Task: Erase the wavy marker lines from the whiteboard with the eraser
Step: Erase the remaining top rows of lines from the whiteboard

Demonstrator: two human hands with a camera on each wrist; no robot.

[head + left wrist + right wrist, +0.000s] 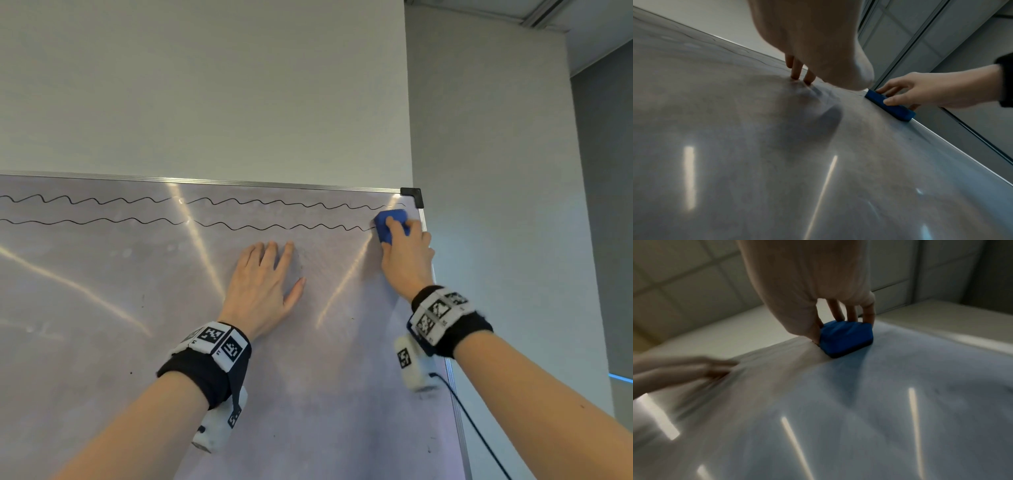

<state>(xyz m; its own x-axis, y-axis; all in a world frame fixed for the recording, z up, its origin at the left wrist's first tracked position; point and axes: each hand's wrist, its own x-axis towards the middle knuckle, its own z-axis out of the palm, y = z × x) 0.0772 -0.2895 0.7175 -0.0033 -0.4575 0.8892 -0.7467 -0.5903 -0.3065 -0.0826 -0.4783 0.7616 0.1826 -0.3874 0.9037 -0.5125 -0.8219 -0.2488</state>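
R hand (406, 257) grips blue foam eraser (390, 224) on glossy whiteboard (137, 325); L hand (263, 284) flat

A plain pale wall (205, 85) rises above and runs on to the right, where it meets a darker grey panel (603, 222) at the far right edge. A ceiling rail (544, 15) crosses the top right corner. A short light-blue glowing strip (620, 377) shows low on the right. A black cable (479, 431) hangs down toward the bottom edge. Square ceiling panels (674, 280) fill the background of the right wrist view.
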